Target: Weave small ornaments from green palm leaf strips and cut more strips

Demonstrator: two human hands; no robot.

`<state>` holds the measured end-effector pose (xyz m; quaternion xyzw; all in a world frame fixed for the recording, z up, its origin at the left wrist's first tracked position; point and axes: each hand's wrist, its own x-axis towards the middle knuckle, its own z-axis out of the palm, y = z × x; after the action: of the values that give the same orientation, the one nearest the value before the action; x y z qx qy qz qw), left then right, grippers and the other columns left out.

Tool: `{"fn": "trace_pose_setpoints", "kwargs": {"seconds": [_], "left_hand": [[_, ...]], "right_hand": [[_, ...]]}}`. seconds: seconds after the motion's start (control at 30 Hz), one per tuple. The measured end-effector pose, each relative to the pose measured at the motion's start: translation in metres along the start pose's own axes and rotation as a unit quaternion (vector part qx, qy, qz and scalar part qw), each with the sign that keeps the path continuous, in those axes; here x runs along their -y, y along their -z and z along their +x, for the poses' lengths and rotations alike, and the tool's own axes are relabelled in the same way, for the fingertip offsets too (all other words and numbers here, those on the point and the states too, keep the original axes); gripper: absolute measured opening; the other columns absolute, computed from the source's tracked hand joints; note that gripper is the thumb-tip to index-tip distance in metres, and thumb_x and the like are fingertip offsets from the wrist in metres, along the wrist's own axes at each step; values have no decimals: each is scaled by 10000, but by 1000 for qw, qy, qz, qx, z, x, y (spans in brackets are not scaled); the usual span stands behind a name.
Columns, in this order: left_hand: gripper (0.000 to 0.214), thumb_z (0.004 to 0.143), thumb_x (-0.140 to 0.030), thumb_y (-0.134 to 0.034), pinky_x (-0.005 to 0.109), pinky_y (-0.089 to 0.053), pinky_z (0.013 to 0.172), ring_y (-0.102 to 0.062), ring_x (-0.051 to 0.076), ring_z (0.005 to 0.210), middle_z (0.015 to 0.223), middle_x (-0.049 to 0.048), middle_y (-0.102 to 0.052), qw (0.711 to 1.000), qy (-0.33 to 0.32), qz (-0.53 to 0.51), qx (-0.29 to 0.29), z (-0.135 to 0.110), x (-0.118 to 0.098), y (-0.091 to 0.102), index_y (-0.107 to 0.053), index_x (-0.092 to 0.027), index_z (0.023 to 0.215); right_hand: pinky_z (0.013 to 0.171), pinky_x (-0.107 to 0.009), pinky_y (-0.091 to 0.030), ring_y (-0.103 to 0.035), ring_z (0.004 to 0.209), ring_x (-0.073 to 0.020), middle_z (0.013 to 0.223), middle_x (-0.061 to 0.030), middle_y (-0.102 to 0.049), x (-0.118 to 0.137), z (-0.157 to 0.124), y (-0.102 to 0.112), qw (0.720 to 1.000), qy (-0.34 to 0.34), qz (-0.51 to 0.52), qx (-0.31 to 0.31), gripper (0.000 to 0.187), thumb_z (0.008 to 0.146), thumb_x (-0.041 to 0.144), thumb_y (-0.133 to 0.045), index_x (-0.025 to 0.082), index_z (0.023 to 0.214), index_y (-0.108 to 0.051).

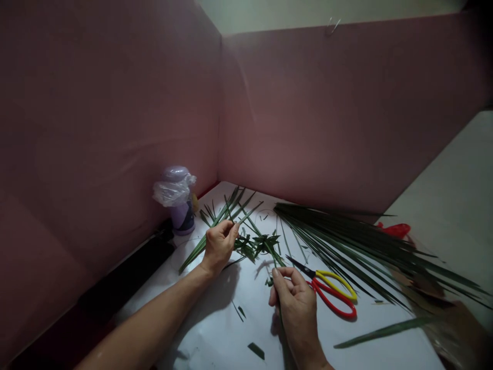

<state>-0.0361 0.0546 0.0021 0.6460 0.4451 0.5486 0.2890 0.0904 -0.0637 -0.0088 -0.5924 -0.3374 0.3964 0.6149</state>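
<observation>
Between my hands is a woven piece of green leaf strips with pointed, star-like tips. My left hand is closed in a pinch on a thin leaf strip at its upper left. Lower right, my right hand has thumb and fingers pressed together on another leaf strip, whose long end runs down beside the wrist. Scissors with one yellow and one red handle lie partly spread beside my right hand, blades toward the woven piece. Behind my left hand lie several long leaf strips.
A thick bundle of long green leaves stretches across the right side past the table edge. A purple container topped with clear plastic stands at the left by the pink wall panel. Small leaf scraps dot the white tabletop.
</observation>
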Motion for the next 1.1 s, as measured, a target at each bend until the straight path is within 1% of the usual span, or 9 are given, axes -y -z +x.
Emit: {"fn": "trace_pose_setpoints", "kwargs": {"seconds": [0.17,0.27,0.37,0.47,0.57,0.67,0.83,0.97,1.1], "left_hand": [[275,784,-389,-487,179,-320,456,-428,64,435,535,-36,-521,999,1,45,-14,2,4,0,-544,-167,632],[243,767,-379,-506,186,-345,474,-479,87,487,592,-21,-554,999,24,27,-17,6,8,0,-604,-164,824],[368,731,-336,-555,191,-377,517,-508,102,553,662,-16,-560,996,16,21,-80,8,5,1,-543,-161,1054],[304,740,-317,-556,192,-392,552,-502,94,570,692,-14,-550,993,-24,3,-117,4,-2,2,-530,-166,1004],[187,758,-333,-545,202,-402,573,-506,98,586,689,4,-562,998,-62,-4,-30,-5,-8,-1,-573,-167,841],[234,716,-344,-601,227,-430,623,-542,123,672,782,38,-599,996,-58,-9,70,-12,-7,-10,-605,-164,865],[423,621,-303,-694,277,-478,668,-593,167,786,885,81,-623,954,114,-209,183,-15,-1,-21,-554,-132,981],[410,635,-264,-682,243,-470,547,-614,152,678,840,77,-628,897,189,-334,218,-16,-3,-18,-526,-131,989],[357,651,-229,-660,219,-449,451,-616,152,578,710,54,-621,873,238,-364,222,-15,-6,-14,-510,-131,960]], "right_hand": [[312,-151,-253,-320,339,-56,434,76,-455,3,1,4,1000,11,-23,-9,275,761,449,-568,185,755,-492],[316,-156,-245,-321,342,-57,431,72,-456,2,2,5,999,24,-19,-17,284,760,451,-570,174,758,-505],[304,-164,-236,-317,330,-60,432,69,-461,2,3,5,999,23,-30,-23,305,750,468,-572,170,761,-508],[298,-168,-231,-314,318,-64,425,73,-459,4,2,5,999,12,-31,-18,311,741,479,-573,179,752,-493],[309,-164,-225,-308,324,-58,424,76,-456,5,-1,3,1000,16,-25,-7,302,748,473,-566,180,748,-490],[319,-168,-226,-312,334,-63,415,76,-444,5,-5,0,999,34,-27,-10,303,732,473,-582,182,739,-497],[335,-180,-203,-292,342,-64,385,63,-430,0,-13,-6,993,109,-46,-23,299,723,455,-597,165,714,-528],[347,-182,-198,-297,346,-65,370,60,-430,-5,-17,-9,989,133,-64,-9,279,726,434,-599,162,705,-542],[352,-181,-188,-295,349,-65,376,55,-443,-6,-17,-9,990,121,-66,5,271,734,429,-593,163,712,-545]]}}
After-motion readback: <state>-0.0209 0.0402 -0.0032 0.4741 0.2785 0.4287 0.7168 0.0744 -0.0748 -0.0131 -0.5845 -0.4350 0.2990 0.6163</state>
